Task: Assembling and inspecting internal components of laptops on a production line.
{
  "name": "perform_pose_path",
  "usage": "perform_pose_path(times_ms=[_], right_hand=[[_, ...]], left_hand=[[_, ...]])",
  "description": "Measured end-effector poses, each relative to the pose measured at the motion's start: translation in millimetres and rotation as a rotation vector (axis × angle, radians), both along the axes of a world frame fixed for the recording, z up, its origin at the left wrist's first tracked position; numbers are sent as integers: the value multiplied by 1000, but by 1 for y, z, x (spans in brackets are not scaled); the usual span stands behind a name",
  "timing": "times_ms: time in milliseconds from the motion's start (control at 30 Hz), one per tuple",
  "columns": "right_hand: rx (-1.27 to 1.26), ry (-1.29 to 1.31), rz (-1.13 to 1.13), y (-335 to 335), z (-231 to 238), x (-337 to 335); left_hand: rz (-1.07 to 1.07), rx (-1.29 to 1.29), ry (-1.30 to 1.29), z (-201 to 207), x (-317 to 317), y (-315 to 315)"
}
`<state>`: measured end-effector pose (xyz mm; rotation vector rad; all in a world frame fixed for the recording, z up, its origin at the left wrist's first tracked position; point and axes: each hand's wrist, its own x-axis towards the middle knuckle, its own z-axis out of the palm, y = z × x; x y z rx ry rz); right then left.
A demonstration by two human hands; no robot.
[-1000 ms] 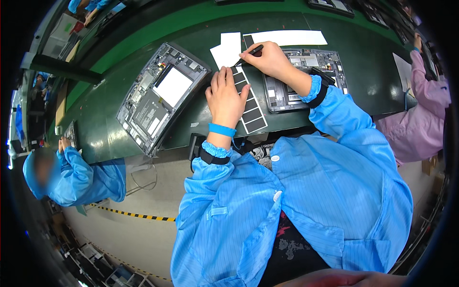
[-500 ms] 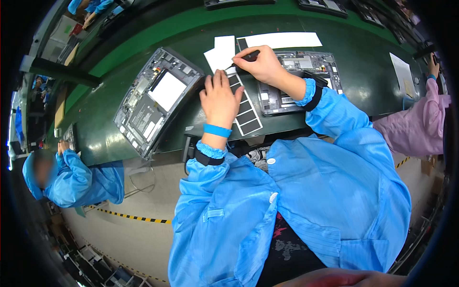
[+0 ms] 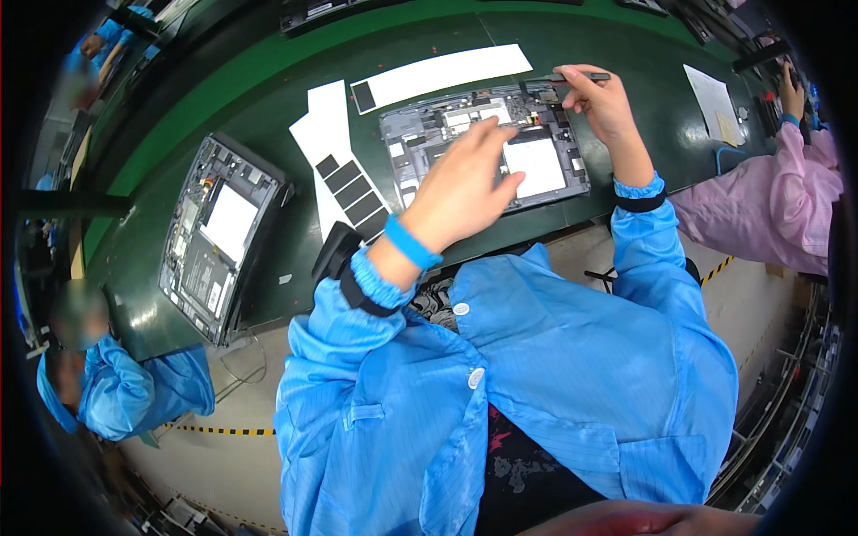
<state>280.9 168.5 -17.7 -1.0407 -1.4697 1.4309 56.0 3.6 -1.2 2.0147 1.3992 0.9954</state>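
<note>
An opened laptop base [image 3: 420,156] with bare boards and a white rectangular panel [image 3: 536,170] lies in front of me. My left hand [image 3: 460,183] is over its left and middle part, fingers partly spread and holding nothing visible; whether the fingertips touch the boards I cannot tell. At the base's far right corner, my right hand [image 3: 603,107] grips a slim black pen-like tool [image 3: 590,78] between thumb and fingers, its tip pointing left. Left of the base lies a white sheet with a row of black rectangular stickers [image 3: 349,189], partly hidden by my left wrist.
A second opened laptop base [image 3: 192,263] sits tilted at the left of the green table [image 3: 295,192]. A long white strip [image 3: 447,71] with one black sticker lies at the back. Papers [image 3: 710,98] lie right. Co-workers sit at left [image 3: 134,389] and right [image 3: 751,210].
My left hand has moved from the sticker sheet onto the laptop base. My right hand has gone from the sheet to the base's far right corner with the black tool. The view has shifted.
</note>
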Motion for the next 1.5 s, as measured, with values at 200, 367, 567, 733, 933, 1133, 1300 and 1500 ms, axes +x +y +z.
perform_pose_path(times_ms=[200,367,567,733,933,1133,1300,1500], right_hand=[[-75,58,23,2,-22,6],[-125,122,71,5,-20,12],[-157,127,126,4,-26,14],[-138,141,49,2,-25,11],[-151,131,35,2,-23,11],[-147,137,25,1,-27,12],[-129,134,26,3,-28,12],[-91,182,7,7,-28,7]], left_hand=[[-99,19,10,-31,39,44],[-114,1,90,-26,43,36],[-112,36,96,-29,43,35],[-112,28,82,-26,43,34],[-108,52,78,-28,44,37],[-3,83,248,-26,53,34],[0,127,427,-30,58,37],[54,108,418,-26,59,40]])
